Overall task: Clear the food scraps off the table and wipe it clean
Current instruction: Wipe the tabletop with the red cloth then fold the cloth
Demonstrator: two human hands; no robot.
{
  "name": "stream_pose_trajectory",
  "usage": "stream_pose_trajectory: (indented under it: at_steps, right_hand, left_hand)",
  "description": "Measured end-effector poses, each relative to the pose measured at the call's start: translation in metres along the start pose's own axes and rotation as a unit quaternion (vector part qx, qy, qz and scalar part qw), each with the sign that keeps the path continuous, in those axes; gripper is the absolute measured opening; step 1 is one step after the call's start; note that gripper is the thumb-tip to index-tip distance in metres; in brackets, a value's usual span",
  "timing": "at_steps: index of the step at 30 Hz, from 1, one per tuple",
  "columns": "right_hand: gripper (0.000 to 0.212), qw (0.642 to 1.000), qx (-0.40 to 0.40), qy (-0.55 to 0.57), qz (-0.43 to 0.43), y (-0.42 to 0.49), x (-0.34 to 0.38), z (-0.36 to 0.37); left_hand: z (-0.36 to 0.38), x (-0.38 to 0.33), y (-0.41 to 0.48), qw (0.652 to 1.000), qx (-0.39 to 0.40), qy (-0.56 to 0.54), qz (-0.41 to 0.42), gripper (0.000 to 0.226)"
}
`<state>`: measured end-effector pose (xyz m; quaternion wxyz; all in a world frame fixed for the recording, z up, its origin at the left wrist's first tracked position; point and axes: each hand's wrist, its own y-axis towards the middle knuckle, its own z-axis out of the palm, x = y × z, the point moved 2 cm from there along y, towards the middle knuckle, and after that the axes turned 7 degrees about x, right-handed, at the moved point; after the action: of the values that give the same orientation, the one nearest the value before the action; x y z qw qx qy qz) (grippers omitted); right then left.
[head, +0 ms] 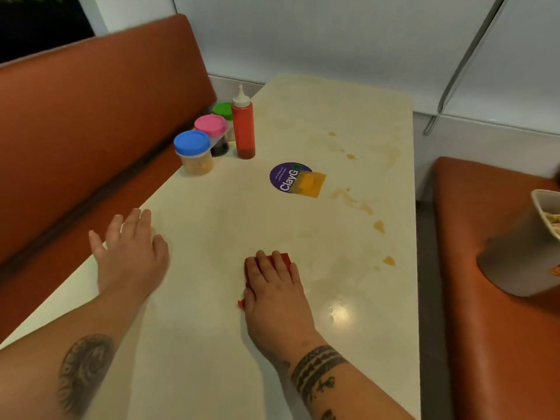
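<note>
The pale table (pixel 212 344) in front of me is smooth and a little glossy, with a lamp glare near my right wrist and yellowish-brown sauce spots (pixel 378 227) and faint smears strung along its right side. My right hand (pixel 272 295) lies flat on a folded red cloth (pixel 285 258), fingers fairly straight and pressing it to the top rather than gripping it. My left hand (pixel 130 256) rests spread and empty near the left edge, well apart from the other. I judge I am in the wiping step, and to do it well I should keep my palm weight even over the cloth. I should sweep toward the spots in overlapping passes, drawing the mess inward so nothing goes over the right edge, and turn to a clean fold for the dried drips. Mid-table sits a round purple sticker (pixel 285 177) with a yellow square piece (pixel 310 184) lying partly over it; I cannot tell what that piece is. A red squeeze bottle (pixel 243 128) and three jars with blue (pixel 194 153), pink (pixel 212 131) and green (pixel 222 110) lids stand at the left edge; I would wipe around them. Orange benches (pixel 91 116) flank the table, a grey tub (pixel 521 262) holding what looks like food sits on the right one, and plain white walls close the booth.
</note>
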<state>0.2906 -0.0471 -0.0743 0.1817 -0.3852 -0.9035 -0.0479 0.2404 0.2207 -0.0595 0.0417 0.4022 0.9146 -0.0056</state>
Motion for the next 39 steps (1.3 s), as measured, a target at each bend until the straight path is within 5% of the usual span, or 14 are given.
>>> stream_pose_trajectory:
  at_steps: [7,11,22,28,39]
  right_hand:
    - [0.056,1.000,0.026,-0.005,-0.009,-0.019,-0.006,-0.008]
    - [0.059,0.999,0.038,-0.003,0.009,-0.055,-0.003,-0.010]
    - [0.080,0.981,0.003,-0.073,0.180,-0.086,-0.087,-0.040]
    - [0.061,0.993,0.040,-0.048,0.095,-0.125,-0.081,-0.038]
    - [0.066,0.962,-0.002,-0.063,0.266,-0.105,-0.113,-0.052]
  left_hand:
    - [-0.006,-0.098,-0.057,0.983,0.078,-0.114,0.122,0.045]
    - [0.001,-0.122,-0.110,0.972,0.123,-0.159,0.118,0.045]
    - [0.020,-0.124,-0.140,0.981,0.107,-0.084,0.136,0.057]
    - [0.022,-0.122,-0.141,0.983,0.102,-0.076,0.131,0.058]
    - [0.018,-0.127,-0.144,0.983,0.102,-0.075,0.131,0.056]
